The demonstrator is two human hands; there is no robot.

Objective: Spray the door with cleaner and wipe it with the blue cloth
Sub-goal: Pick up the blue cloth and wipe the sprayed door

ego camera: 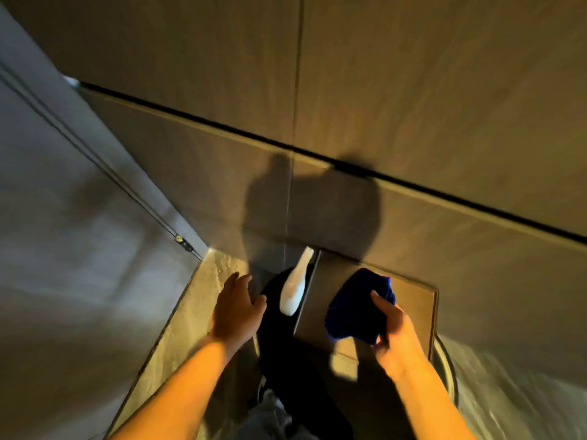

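Observation:
A white spray bottle [293, 285] lies or leans on a dark round surface [273, 319] low in the middle of the head view. My left hand [236, 308] hovers just left of the bottle, fingers spread, holding nothing. My right hand [392, 328] grips a crumpled blue cloth [359, 306] above a brown open door panel [413, 300]. The tall brown door fronts [413, 90] fill the upper part of the view, with my shadow on them.
A grey wall [63, 249] runs along the left. A pale stone-like floor strip [197, 306] lies under my left forearm. A dark horizontal gap [222, 125] crosses the door fronts. A shiny surface [524, 392] shows at lower right.

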